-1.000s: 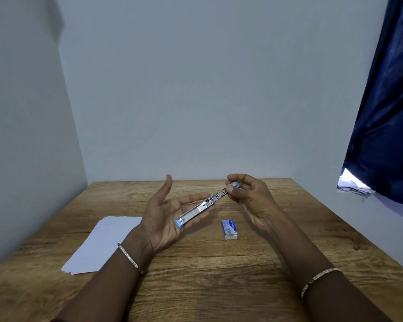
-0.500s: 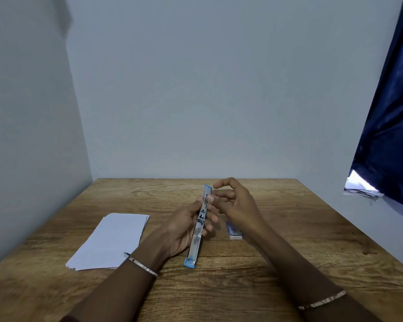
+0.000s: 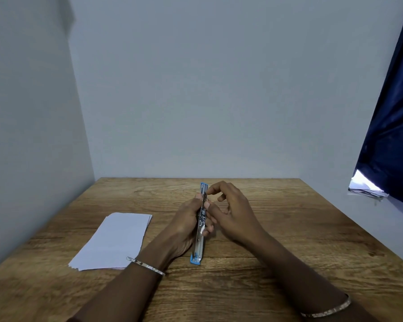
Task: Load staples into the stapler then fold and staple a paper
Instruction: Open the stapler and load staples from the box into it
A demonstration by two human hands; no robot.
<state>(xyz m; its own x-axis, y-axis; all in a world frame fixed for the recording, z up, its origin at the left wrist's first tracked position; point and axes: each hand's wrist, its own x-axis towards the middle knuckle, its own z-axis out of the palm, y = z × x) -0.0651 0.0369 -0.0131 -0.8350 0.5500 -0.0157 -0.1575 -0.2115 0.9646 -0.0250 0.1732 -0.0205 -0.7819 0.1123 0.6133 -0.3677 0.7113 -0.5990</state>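
A long blue and silver stapler (image 3: 200,240) is swung fully open into one straight strip that runs away from me at the table's middle. My left hand (image 3: 184,231) grips it around its hinge, fingers wrapped from the left. My right hand (image 3: 233,214) is at the far half, thumb and forefinger pinched at the metal channel; I cannot tell whether staples are between them. The small staple box is hidden behind my hands. A stack of white paper (image 3: 114,240) lies flat on the left.
The wooden table (image 3: 289,240) stands in a corner between a grey wall on the left and one behind. A dark blue curtain (image 3: 391,135) hangs at the right, with light and loose papers (image 3: 368,191) on a sill beneath it.
The stapler has turned from lying slantwise across my open left palm to pointing straight away from me. My left hand has closed round it, and my right hand has come in over the staple box.
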